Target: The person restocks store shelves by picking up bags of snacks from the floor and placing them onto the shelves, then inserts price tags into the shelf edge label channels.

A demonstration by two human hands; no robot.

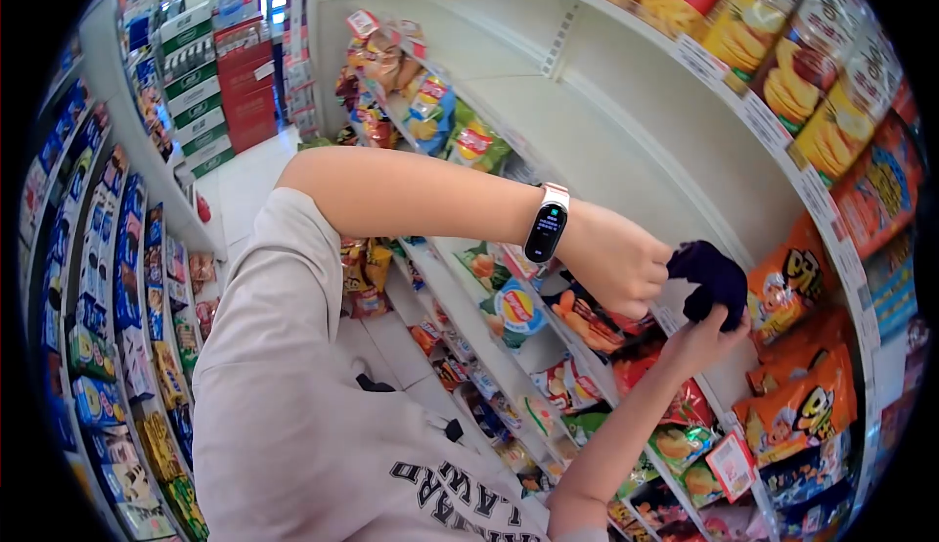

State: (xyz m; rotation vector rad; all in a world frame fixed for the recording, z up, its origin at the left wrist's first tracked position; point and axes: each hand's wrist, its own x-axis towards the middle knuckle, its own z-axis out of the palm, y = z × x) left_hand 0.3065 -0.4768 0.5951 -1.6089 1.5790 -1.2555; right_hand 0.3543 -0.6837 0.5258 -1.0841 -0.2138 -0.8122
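A bunched dark purple cloth (719, 273) is between my two hands, over a white shelf (729, 371) on the right. My left hand (616, 260), with a smart band (547, 230) on its wrist, is closed, and its fingers meet the cloth's left edge. From below, my right hand (706, 344) grips the lower part of the same cloth, fingers wrapped into it. Orange snack bags (797, 400) stand just right of my right hand. Red snack bags (685, 405) lie on the shelf beneath my right forearm.
Yellow snack packs (792, 77) line the upper shelf at top right. Chip bags (474, 141) sit on shelving farther along. Across the tiled aisle (240, 195), another rack (137, 297) holds packaged goods. Stacked green-and-white cartons (196, 102) stand at the far end. A price card (732, 464) juts from a shelf edge.
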